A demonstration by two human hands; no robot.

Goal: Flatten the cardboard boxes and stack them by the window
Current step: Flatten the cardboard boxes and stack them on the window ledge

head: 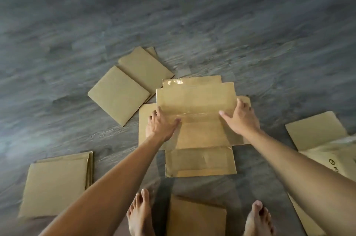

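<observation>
Nearest the camera, two bare feet point(141, 214) stand on the grey floor point(192, 24), with a flat piece of cardboard point(195, 218) lying between them.

Just beyond, the opened box point(200, 130) lies spread on the floor in front of the feet, its flaps out to each side and glossy tape across its panels. The left hand point(160, 126) rests on its left part and the right hand point(241, 118) on its right. Both have their fingers point(226, 115) spread and laid nearly straight on the cardboard — pressing, not gripping, as far as the view shows.

The step in hand looks like pressing this box flat. To do it well, I would keep both palms bearing down evenly along the taped crease, work outward so the far flap folds down rather than springing up, and check that the side flaps lie under or beside the panel without buckling.

To the left lies a flattened stack point(55, 183) of several sheets. At the right edge, a printed box point(327, 151) seems not yet flattened; whether anything is inside cannot be told. No box in view shows contents — the spread one is plainly empty.

Farther off, beyond the left hand, two more flattened pieces point(131, 83) lie overlapping on the floor. No window is in view, so the stacking seems still to come.
</observation>
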